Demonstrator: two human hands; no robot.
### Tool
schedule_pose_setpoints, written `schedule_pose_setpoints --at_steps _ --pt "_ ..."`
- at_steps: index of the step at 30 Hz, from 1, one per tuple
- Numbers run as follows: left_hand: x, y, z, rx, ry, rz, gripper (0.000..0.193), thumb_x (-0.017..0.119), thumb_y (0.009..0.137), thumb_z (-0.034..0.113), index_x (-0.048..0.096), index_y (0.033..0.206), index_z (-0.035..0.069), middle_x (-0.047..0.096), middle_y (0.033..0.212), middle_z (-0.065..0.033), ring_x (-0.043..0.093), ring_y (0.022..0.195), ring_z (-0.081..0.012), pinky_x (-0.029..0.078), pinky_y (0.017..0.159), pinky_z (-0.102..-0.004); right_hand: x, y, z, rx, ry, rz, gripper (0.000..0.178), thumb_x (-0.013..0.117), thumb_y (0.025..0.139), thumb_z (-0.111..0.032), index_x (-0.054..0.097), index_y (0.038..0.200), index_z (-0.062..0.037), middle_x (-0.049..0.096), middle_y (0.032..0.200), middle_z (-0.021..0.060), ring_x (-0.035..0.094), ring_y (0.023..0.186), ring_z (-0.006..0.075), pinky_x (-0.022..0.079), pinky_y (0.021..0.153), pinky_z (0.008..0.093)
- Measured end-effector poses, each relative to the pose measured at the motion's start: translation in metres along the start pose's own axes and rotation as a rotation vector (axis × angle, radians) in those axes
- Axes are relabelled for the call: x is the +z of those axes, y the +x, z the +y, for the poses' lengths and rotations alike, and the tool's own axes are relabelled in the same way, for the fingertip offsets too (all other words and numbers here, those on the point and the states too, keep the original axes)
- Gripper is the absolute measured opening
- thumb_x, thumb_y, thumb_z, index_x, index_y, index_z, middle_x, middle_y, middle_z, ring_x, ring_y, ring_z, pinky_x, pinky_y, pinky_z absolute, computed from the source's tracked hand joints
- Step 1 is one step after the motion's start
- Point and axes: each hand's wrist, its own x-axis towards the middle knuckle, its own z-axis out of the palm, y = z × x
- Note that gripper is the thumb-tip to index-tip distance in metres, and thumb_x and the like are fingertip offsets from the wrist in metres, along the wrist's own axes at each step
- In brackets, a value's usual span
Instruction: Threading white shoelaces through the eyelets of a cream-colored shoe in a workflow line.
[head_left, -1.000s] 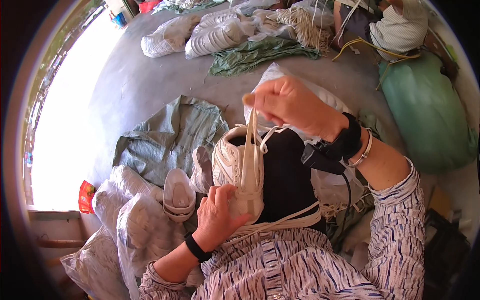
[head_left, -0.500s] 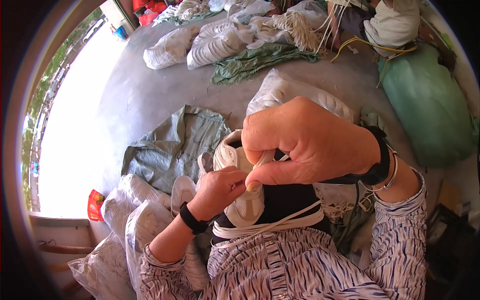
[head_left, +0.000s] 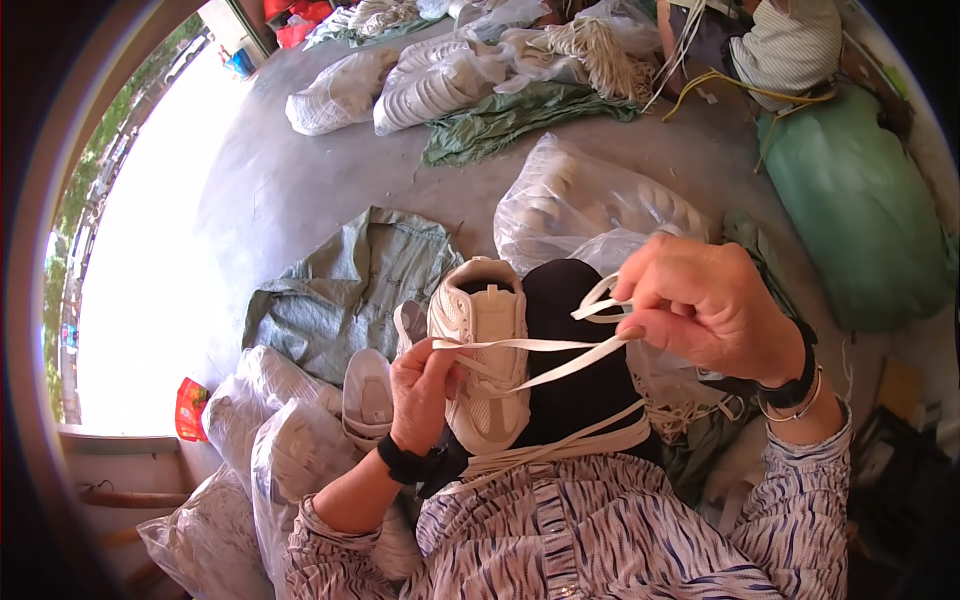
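On my lap rests a cream sneaker (head_left: 490, 350), its toe pointing toward me. A flat off-white shoelace (head_left: 560, 376) runs from the front of the shoe to the right. My left hand (head_left: 420, 385), beside the shoe's left side, is closed in a pinch on one stretch of lace. Farther right, over my dark-clad leg, my right hand (head_left: 690, 305) pinches the lace, with a loop and a loose end sticking out of its fingers. A bundle of more laces (head_left: 560, 448) lies across my lap below the shoe.
Other pale shoes (head_left: 368, 390) stand left of my lap, near clear bags of shoes (head_left: 290, 450). A grey-green woven sack (head_left: 350, 275) lies ahead, with another bagged stack (head_left: 590, 210) beyond my knees. At far right sits a big green sack (head_left: 860, 210), near another person (head_left: 785, 50).
My right hand has drawn away from the shoe to the right, stretching the lace into view. The left hand has shifted slightly left and down, uncovering the sneaker.
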Motion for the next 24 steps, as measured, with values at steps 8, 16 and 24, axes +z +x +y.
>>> schedule_pose_setpoints --at_steps 8,16,24 --pt "-0.080 0.026 0.016 -0.037 -0.179 0.291 0.014 0.047 0.093 0.020 0.058 0.094 0.010 0.057 0.078 0.0017 0.055 0.072 -0.0065 0.048 0.063 -0.0247 -0.037 -0.190 0.138 0.983 1.436 0.728 0.020 0.052 0.094 -0.025 0.059 0.084 -0.0089 0.066 0.097 0.0100 0.039 0.044 0.0045 0.034 0.044 0.0189" --pt "-0.120 0.028 0.037 -0.051 -0.326 0.238 0.019 0.046 0.095 0.025 0.056 0.096 0.010 0.059 0.081 0.0000 0.061 0.080 -0.0140 0.053 0.075 -0.0366 0.039 -0.211 0.151 0.819 -0.555 0.094 0.014 0.064 0.080 -0.012 0.062 0.088 -0.0002 0.061 0.079 0.0113 0.060 0.071 0.0184 0.048 0.065 0.0276" --pt "-0.211 0.065 0.045 0.084 -0.403 0.205 0.015 0.046 0.096 0.021 0.055 0.087 0.013 0.057 0.075 0.0024 0.059 0.076 -0.0124 0.048 0.085 -0.0401 0.107 -0.035 0.041 0.215 -0.361 0.013 0.020 0.066 0.078 -0.021 0.054 0.079 -0.0045 0.053 0.071 0.0093 0.059 0.065 0.0256 0.049 0.057 0.0338"
